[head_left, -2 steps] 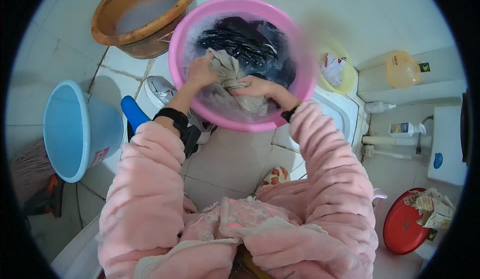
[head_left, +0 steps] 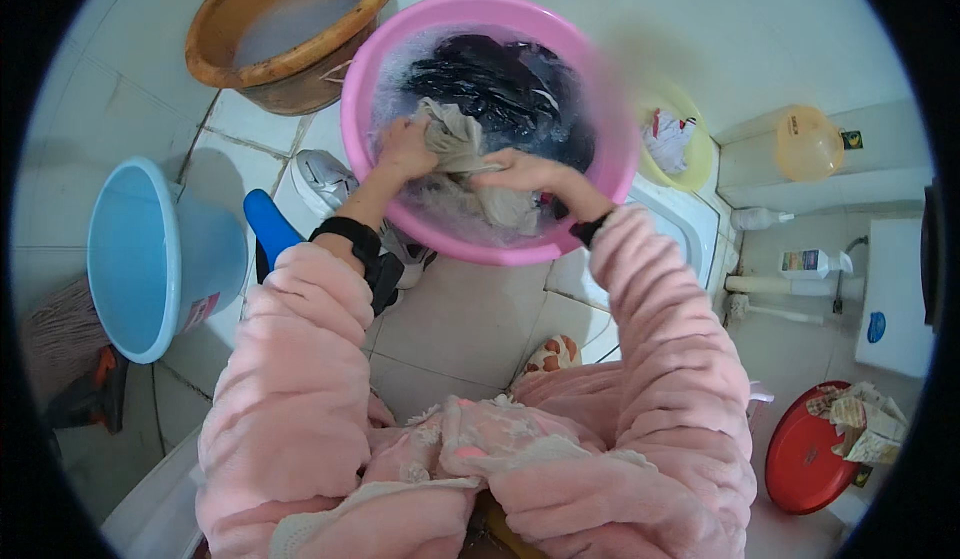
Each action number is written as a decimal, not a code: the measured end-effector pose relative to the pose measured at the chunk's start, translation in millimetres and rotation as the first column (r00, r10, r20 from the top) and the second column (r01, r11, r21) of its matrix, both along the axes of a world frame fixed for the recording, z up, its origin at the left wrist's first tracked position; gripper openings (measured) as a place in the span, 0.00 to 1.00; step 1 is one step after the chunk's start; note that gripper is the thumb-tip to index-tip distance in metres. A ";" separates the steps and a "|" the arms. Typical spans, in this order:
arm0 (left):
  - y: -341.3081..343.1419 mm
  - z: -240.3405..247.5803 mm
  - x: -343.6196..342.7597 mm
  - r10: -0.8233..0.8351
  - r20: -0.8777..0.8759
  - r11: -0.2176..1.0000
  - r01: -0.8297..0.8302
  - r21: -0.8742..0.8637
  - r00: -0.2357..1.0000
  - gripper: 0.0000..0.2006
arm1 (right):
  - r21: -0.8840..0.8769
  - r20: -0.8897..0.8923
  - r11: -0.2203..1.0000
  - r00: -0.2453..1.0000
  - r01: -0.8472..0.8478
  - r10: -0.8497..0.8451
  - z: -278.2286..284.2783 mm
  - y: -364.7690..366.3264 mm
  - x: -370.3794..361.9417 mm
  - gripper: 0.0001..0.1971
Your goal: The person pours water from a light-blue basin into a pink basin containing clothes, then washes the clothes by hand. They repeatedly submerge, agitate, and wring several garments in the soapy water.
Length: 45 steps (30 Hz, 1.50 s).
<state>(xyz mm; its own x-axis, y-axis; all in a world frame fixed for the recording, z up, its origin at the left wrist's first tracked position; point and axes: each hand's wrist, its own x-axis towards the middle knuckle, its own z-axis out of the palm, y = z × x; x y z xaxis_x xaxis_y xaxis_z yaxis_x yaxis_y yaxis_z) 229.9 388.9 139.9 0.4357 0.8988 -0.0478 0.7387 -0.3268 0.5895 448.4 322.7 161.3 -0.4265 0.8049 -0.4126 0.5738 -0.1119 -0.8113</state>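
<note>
Two hands at a basin, seen from above. The left grip [head_left: 405,149] is clamped on the left part of a grey-beige cloth [head_left: 455,139]; the right grip [head_left: 515,171] lies against the cloth's right side, and whether its fingers are closed on it cannot be told. The cloth spans the space between both grips, partly in sudsy water. Directly beyond it, dark garments [head_left: 480,74] crowd the basin. The pink basin [head_left: 500,256] encircles both grips, its near rim crossed by the forearms. Beyond and left of the left grip stands a wooden tub [head_left: 310,94] of cloudy liquid; nearer, on the tiled floor, grey-white shoes [head_left: 322,179] sit just beside the basin, partly behind the left forearm. Farther left stands a light-blue bucket [head_left: 215,259]. Right of the right grip, past the pink rim, a yellow basin [head_left: 705,154] holds a white-and-red cloth [head_left: 670,144]; a red round basin [head_left: 805,459] lies well apart, nearer the body.
</note>
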 end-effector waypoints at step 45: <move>-47.7 117.1 67.7 -0.067 0.860 0.856 0.472 -0.211 0.505 0.42 | 0.360 -0.748 0.571 0.594 0.738 -0.296 352.4 -19.5 -26.4 0.39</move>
<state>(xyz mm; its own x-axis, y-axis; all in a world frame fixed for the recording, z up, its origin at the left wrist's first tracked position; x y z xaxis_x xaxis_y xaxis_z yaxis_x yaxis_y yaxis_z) 297.6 341.2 257.0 0.6793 0.7155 0.1632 -0.2068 -0.0267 0.9780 422.0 303.2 513.7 0.2081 0.9018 0.3787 -0.0015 0.3874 -0.9219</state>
